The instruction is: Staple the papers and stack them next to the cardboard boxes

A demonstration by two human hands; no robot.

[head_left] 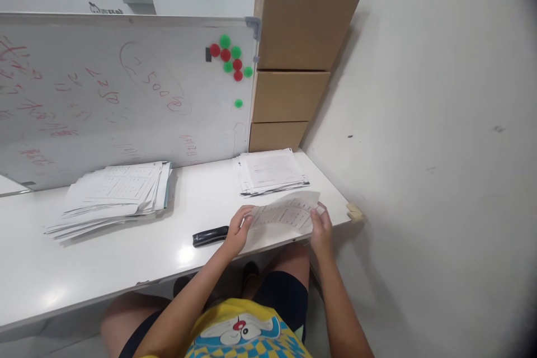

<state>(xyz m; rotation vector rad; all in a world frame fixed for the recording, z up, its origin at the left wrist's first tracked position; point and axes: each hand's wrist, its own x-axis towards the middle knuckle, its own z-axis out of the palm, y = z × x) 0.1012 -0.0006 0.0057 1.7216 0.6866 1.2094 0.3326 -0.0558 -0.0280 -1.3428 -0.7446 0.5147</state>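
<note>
Printed paper (289, 213): being held above the near edge of the white table (197, 196).
Hands: left hand (238, 229) and right hand (321, 226) are gripping opposite ends.
Paperwork: the held paper is lying on neither the larger stack (121, 185) nor the smaller stack (272, 170); any stapling is impossible to tell.
Black stapler (207, 236): lying ungripped, partly hidden behind the left hand.
Backdrop: whiteboard (201, 128) and cardboard boxes (308, 28) are closing off the far side.

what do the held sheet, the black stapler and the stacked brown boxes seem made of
Held sheet: thin matte paper, since it curves softly and carries print. Black stapler: probably smooth, glossy plastic, judging by its highlights, though painted metal is possible. Stacked boxes: likely matte cardboard, given their plain brown, shineless sides.
</note>
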